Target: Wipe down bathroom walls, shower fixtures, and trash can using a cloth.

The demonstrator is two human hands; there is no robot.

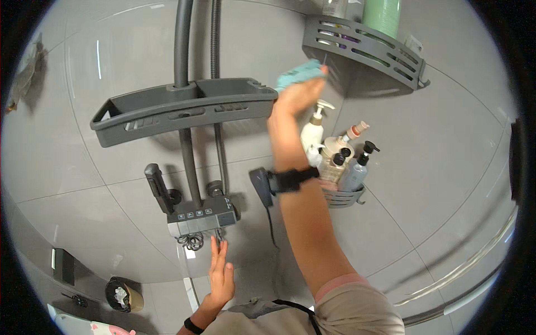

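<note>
A right hand (pixel 300 99) grips a teal cloth (pixel 297 76) between a gray shower rack (pixel 184 115) and corner shelf (pixel 363 51); the left hand (pixel 221 280), fingers outstretched, is open near the shower control (pixel 195 221).

Shower area of a bathroom, evidenced by: grey wall tiles (pixel 128 67); shower mixer (pixel 192 224), mounted left of centre; corner caddy (pixel 365 68), fixed upper right; pump bottles (pixel 353 177), shelved right of centre.

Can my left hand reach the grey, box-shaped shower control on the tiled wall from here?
Probably yes. The open left hand appears empty, pointing up toward the shower control; only some coiled grey tubing hangs nearby, though depth is hard to judge.
</note>
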